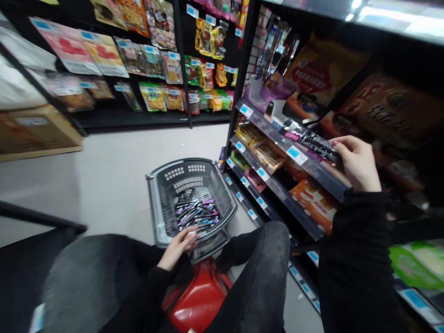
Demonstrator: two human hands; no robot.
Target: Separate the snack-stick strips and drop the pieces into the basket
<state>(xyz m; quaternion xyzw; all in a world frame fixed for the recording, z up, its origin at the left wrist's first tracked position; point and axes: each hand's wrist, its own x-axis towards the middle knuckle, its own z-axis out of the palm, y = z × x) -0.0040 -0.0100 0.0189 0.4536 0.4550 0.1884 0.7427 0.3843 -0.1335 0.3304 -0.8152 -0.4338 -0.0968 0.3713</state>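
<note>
My right hand (pixel 357 159) reaches to the upper shelf on the right, its thumb and fingers closed on the near end of a long black packet (pixel 308 141) with pink and white print. The packet lies along the shelf's front. My left hand (pixel 182 243) is by the near rim of a grey plastic shopping basket (pixel 157 203), fingers curled. What it pinches, if anything, I cannot make out. Inside the basket is a heap of small slim sticks (pixel 197 213) in black, purple and blue wrappers.
Below the upper shelf are boxes of yellow packets (pixel 249 134) and an orange carton (pixel 314 203). Between my legs is a red plastic object (pixel 199 298). Snack bags (pixel 154 97) hang on the far rack. A cardboard box (pixel 38 132) stands on the left.
</note>
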